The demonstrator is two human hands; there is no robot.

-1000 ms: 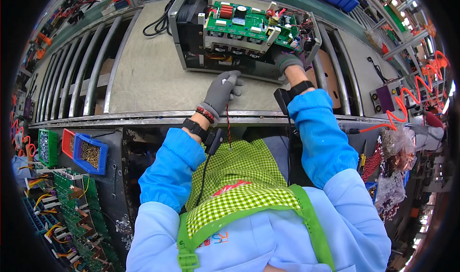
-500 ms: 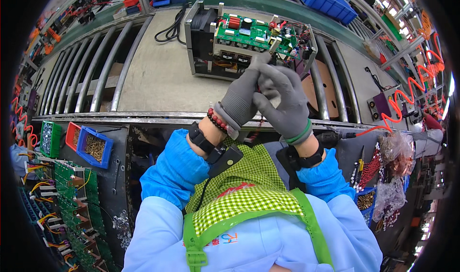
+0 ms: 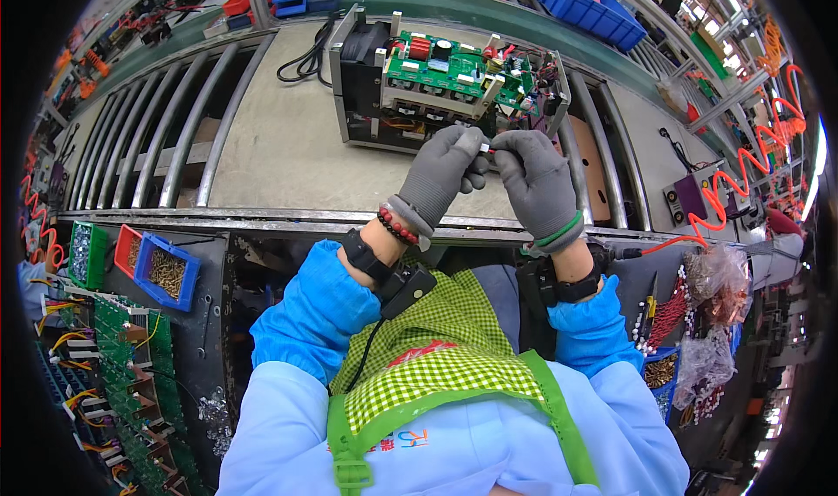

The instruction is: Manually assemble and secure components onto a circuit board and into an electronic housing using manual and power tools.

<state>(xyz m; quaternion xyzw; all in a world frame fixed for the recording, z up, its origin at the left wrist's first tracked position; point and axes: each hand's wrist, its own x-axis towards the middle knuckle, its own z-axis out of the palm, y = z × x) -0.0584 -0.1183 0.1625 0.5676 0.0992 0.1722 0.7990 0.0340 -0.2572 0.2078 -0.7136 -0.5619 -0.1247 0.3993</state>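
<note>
In front of an open electronics unit, both of my grey-gloved hands meet fingertip to fingertip. My left hand (image 3: 443, 175) is closed in a pinch on a small white wire connector (image 3: 484, 148). My right hand (image 3: 537, 182) pinches the dark and red wire ends beside it; the fingers mostly hide them. Just beyond the hands stands the electronics unit (image 3: 360, 84), with a black fan housing on its left end, metal end plates and a green circuit board (image 3: 463, 70) on top. A black cable (image 3: 305, 62) lies coiled to its left.
Metal rollers (image 3: 181, 129) flank the work surface. At left are a green bin (image 3: 90, 253), a blue bin of screws (image 3: 168, 273), a wrench (image 3: 206, 326) and several circuit boards (image 3: 131, 382). At right hang a coiled orange hose (image 3: 716, 206), plastic bags (image 3: 705, 356) and red-and-white wire bundles (image 3: 670, 311).
My hands were overlapping and blurred near the unit's front; now they have moved apart and slightly nearer to me. The white connector shows between the fingertips.
</note>
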